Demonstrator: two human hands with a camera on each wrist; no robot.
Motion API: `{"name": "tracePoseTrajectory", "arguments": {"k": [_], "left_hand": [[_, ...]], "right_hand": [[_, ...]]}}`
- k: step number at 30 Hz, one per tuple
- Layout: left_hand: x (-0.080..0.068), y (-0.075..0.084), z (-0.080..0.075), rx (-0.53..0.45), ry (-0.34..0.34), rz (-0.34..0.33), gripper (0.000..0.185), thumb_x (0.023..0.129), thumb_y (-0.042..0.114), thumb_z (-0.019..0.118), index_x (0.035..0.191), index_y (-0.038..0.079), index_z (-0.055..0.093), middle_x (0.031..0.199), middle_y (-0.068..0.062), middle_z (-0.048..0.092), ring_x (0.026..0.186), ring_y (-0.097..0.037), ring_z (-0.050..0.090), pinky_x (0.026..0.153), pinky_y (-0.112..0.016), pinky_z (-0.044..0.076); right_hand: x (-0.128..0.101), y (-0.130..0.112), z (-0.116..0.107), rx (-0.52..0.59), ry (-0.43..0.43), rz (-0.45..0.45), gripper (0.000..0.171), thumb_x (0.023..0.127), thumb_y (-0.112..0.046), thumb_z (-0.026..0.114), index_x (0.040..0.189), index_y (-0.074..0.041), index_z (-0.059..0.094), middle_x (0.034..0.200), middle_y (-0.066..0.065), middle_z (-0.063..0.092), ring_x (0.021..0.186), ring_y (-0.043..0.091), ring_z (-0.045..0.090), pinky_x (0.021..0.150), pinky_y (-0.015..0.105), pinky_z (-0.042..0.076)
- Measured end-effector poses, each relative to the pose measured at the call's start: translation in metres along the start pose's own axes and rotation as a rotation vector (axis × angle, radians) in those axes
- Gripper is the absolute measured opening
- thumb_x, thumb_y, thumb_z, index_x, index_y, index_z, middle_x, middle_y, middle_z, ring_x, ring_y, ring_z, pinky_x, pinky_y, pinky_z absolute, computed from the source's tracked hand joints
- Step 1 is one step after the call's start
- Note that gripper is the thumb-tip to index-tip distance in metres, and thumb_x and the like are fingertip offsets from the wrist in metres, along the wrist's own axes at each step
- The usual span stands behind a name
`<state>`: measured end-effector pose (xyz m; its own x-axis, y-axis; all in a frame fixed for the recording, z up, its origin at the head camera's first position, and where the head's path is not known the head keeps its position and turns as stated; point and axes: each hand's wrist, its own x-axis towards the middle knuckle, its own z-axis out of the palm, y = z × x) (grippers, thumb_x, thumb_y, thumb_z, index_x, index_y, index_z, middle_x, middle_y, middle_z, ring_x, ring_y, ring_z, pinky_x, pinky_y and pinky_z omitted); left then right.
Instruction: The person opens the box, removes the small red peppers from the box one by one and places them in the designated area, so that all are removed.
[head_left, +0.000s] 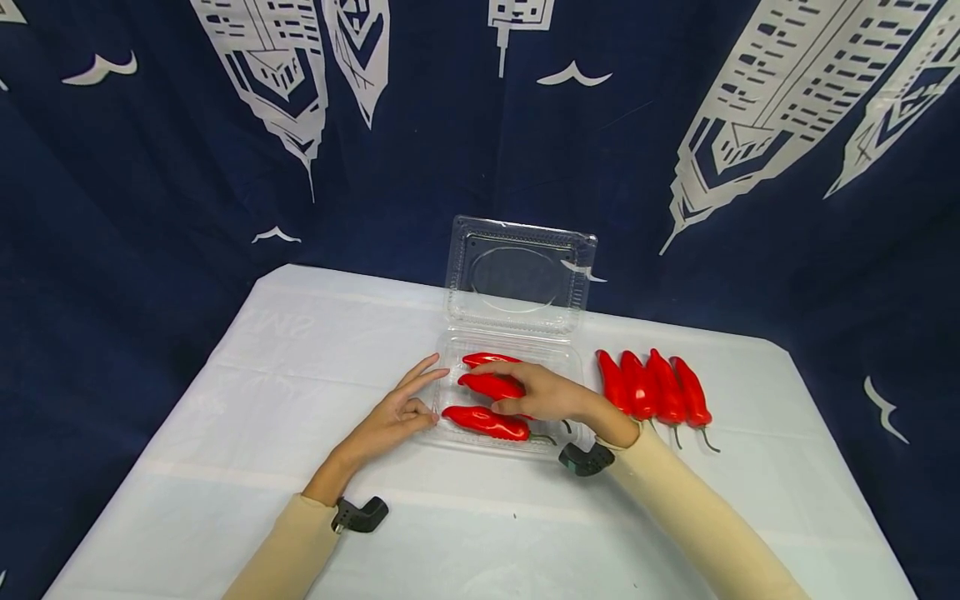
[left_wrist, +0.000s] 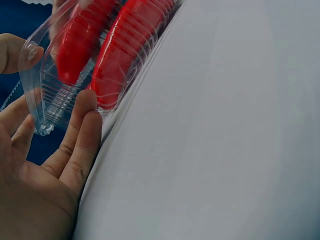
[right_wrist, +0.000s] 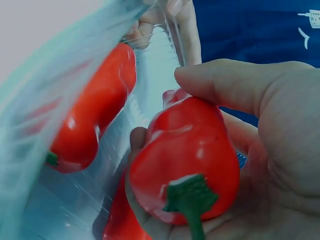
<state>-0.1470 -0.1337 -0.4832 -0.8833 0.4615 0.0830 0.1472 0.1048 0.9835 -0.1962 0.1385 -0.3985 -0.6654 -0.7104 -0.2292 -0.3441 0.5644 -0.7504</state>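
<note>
My left hand point(head_left: 392, 419) is at the left side of a clear plastic clamshell container point(head_left: 517, 454), pinching its rim with thumb and a bent finger while other fingers extend. Inside the container, my right hand point(head_left: 547, 392) grips a glossy red pepper point(right_wrist: 187, 155), its green stem toward the wrist. A second red pepper point(head_left: 487, 422) lies along the near side. Another pepper point(head_left: 487, 359) lies at the far side, partly covered by the right hand. Seen through the container wall in the left wrist view, two peppers point(left_wrist: 127, 50) lie side by side.
The container's lid point(head_left: 517, 275) stands raised at the back. Several more red peppers point(head_left: 654, 387) lie in a row on the white-covered table point(head_left: 360, 333), right of the container. A dark blue patterned curtain point(head_left: 450, 167) hangs behind the table.
</note>
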Motion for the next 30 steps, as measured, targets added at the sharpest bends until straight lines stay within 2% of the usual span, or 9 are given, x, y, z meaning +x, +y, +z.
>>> {"name": "tracePoseTrajectory", "arguments": {"k": [6, 10, 14, 18, 25, 30], "left_hand": [[0.0, -0.001, 0.0, -0.006, 0.005, -0.012, 0.068, 0.093, -0.001, 0.062, 0.155, 0.013, 0.038, 0.168, 0.009, 0.011, 0.08, -0.025, 0.062, 0.074, -0.017, 0.052], [0.0, -0.001, 0.0, -0.001, 0.006, -0.016, 0.068, 0.093, 0.0, 0.063, 0.155, 0.014, 0.039, 0.168, 0.011, 0.011, 0.08, -0.02, 0.062, 0.075, -0.017, 0.053], [0.0, -0.002, 0.0, 0.001, 0.004, -0.013, 0.067, 0.093, 0.0, 0.063, 0.155, 0.012, 0.038, 0.168, 0.01, 0.011, 0.079, -0.017, 0.062, 0.075, -0.018, 0.053], [-0.001, -0.002, -0.001, -0.007, 0.0, -0.003, 0.068, 0.093, 0.0, 0.063, 0.155, 0.011, 0.037, 0.169, 0.007, 0.01, 0.079, -0.017, 0.062, 0.075, -0.017, 0.053], [-0.001, -0.001, -0.001, -0.006, 0.004, 0.002, 0.068, 0.093, -0.002, 0.063, 0.155, 0.011, 0.038, 0.168, 0.007, 0.011, 0.08, -0.019, 0.062, 0.076, -0.017, 0.053], [-0.001, -0.001, 0.0, 0.0, 0.005, -0.003, 0.068, 0.093, -0.001, 0.063, 0.155, 0.012, 0.038, 0.168, 0.006, 0.011, 0.081, -0.022, 0.062, 0.076, -0.017, 0.052]], "right_hand": [[-0.009, 0.001, 0.001, 0.033, 0.032, -0.064, 0.064, 0.093, -0.016, 0.068, 0.152, -0.016, 0.043, 0.15, 0.01, 0.048, 0.129, 0.029, 0.049, 0.105, 0.052, 0.047], [-0.017, 0.001, 0.001, 0.046, 0.06, -0.123, 0.063, 0.093, -0.012, 0.067, 0.152, -0.014, 0.044, 0.151, 0.009, 0.048, 0.13, 0.028, 0.049, 0.107, 0.052, 0.045], [-0.027, 0.0, 0.001, 0.048, 0.1, -0.146, 0.06, 0.094, -0.012, 0.066, 0.15, -0.014, 0.047, 0.151, 0.008, 0.047, 0.133, 0.029, 0.045, 0.108, 0.053, 0.043], [-0.036, -0.001, 0.003, 0.074, 0.156, -0.113, 0.058, 0.094, -0.014, 0.067, 0.148, -0.017, 0.048, 0.148, 0.009, 0.047, 0.131, 0.031, 0.045, 0.102, 0.048, 0.047], [-0.052, -0.003, 0.004, 0.246, 0.29, -0.038, 0.055, 0.092, -0.009, 0.07, 0.143, -0.016, 0.05, 0.147, 0.013, 0.041, 0.126, 0.036, 0.044, 0.088, 0.032, 0.057], [-0.066, -0.002, 0.004, 0.268, 0.371, 0.003, 0.056, 0.092, -0.012, 0.07, 0.143, -0.024, 0.05, 0.142, 0.012, 0.042, 0.114, 0.034, 0.049, 0.078, 0.032, 0.059]]}}
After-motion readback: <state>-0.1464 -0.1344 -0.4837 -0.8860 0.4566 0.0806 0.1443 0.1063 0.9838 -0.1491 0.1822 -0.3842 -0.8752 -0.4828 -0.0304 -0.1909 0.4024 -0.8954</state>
